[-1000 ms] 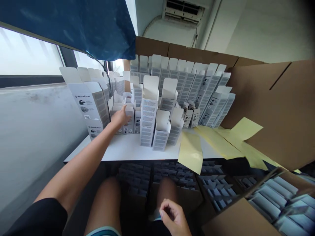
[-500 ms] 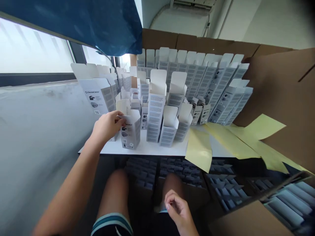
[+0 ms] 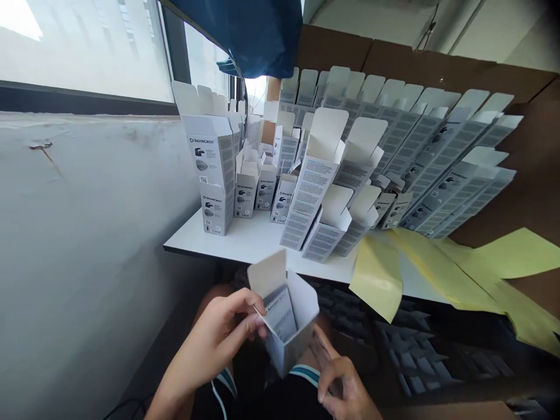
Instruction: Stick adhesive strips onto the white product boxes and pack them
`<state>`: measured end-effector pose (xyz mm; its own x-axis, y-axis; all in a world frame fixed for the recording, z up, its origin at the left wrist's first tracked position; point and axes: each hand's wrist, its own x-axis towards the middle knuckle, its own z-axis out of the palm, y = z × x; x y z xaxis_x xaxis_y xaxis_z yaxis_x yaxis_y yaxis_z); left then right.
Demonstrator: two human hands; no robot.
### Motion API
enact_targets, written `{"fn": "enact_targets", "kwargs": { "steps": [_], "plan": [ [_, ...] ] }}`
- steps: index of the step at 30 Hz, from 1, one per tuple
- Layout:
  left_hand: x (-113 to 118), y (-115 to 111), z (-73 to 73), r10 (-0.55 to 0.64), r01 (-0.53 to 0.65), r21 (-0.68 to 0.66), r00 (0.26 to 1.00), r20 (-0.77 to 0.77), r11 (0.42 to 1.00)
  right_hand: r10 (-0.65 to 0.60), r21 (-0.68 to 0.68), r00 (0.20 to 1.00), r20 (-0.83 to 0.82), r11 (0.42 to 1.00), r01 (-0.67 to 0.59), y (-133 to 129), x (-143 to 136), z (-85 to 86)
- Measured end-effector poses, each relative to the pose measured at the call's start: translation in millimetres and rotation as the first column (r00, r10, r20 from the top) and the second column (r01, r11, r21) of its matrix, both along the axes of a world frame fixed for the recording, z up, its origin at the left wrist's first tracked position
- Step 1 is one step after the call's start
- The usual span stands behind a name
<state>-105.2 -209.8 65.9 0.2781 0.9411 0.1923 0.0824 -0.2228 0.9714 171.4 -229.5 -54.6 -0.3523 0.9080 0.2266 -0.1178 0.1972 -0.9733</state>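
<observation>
An open-topped grey and white box (image 3: 301, 341) is held over my lap, its flap raised and a folded printed paper (image 3: 280, 315) standing inside. My left hand (image 3: 236, 326) pinches the box's left rim between thumb and fingers. On the box's right side, my right hand (image 3: 339, 373) has a finger against the wall, its other fingers curled; whether it holds anything else is hidden. Beyond them, small open boxes (image 3: 213, 210) and taller stacked ones (image 3: 312, 192) stand on the white table.
The white table (image 3: 258, 239) has its front edge just past my hands. Rows of boxes (image 3: 459, 175) lean at the right. Yellow sheets (image 3: 378, 280) hang over the edge. A pale wall (image 3: 100, 233) borders the left, and more boxes sit in the dark below the table.
My left hand has lifted a box off the table and brought it down over my lap. My right hand has risen to its side. The view has shifted to the left.
</observation>
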Motion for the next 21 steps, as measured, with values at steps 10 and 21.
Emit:
{"fn": "enact_targets", "kwargs": {
  "steps": [10, 21],
  "plan": [
    [3, 14, -47.2, 0.167, -0.148, -0.135, 0.975, 0.144, 0.98, 0.018, -0.134, 0.985, -0.17, 0.99, -0.041, -16, -67, -8.4],
    [16, 13, -93.7, 0.434, -0.403, 0.287, 0.9, -0.05, 0.869, -0.115, -0.369, 0.935, -0.334, 0.929, -0.018, -9, -79, -28.6]
  ]
}}
